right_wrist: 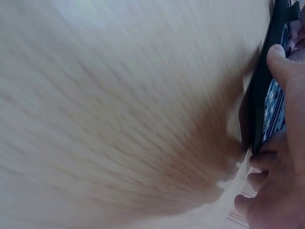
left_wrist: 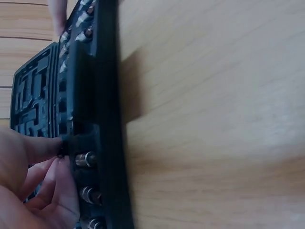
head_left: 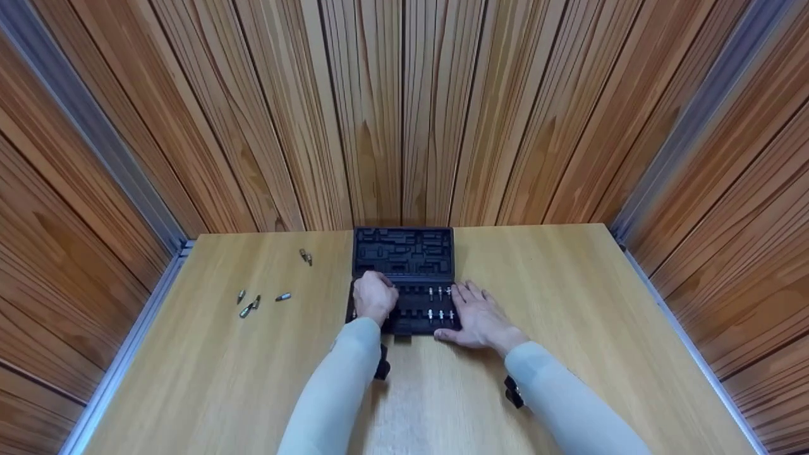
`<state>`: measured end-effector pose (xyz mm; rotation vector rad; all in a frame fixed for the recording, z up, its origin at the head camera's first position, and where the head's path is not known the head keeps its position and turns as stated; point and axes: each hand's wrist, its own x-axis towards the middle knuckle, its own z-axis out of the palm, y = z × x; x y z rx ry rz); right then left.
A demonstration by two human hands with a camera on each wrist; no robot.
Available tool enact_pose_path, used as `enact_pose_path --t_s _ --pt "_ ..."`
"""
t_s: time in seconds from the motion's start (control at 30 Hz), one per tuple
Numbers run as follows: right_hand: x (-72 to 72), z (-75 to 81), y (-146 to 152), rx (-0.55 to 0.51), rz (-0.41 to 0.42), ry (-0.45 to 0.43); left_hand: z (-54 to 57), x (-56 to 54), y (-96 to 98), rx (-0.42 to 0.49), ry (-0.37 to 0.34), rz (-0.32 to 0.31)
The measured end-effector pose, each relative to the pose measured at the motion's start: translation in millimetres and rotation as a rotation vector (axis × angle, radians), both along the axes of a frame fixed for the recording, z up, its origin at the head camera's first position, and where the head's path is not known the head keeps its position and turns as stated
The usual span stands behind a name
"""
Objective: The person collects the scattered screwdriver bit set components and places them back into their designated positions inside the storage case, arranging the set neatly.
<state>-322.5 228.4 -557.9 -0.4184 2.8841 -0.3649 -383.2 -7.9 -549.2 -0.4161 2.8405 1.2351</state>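
Note:
A black plastic case [head_left: 422, 304] lies open on the table, its lid [head_left: 403, 254] leaning back with moulded recesses inside. Over the left part of the tray is my left hand [head_left: 375, 296]. In the left wrist view its thumb and fingertips pinch a small dark-tipped bit socket [left_wrist: 62, 153] at the back row of slots, mostly hidden by the fingers. Silver bit sockets [head_left: 441, 315] fill slots at the right end, and more bit sockets [left_wrist: 88, 194] sit in the front row at the left. My right hand [head_left: 481, 319] rests spread along the case's right edge, thumb at the front corner.
Several loose bit sockets [head_left: 283, 296] lie on the table [head_left: 208, 379] left of the case, with a pair of bit sockets [head_left: 306, 256] farther back. A wood-panelled wall [head_left: 404, 126] rises right behind the lid, and panelled sides flank the table.

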Motion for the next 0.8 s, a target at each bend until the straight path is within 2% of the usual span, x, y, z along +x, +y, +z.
enact_pose_path --t_s 0.1,0.27,0.8 --pt "0.3 0.2 0.1 0.000 0.004 0.001 0.6 2.9 0.4 -0.007 0.025 0.002" --pt "-0.1 -0.2 -0.5 0.007 -0.002 -0.009 2.4 4.0 0.5 -0.003 0.015 0.009" --pt "0.7 2.9 -2.2 0.022 -0.010 -0.018 3.9 -2.8 -5.4 0.028 -0.025 0.025"
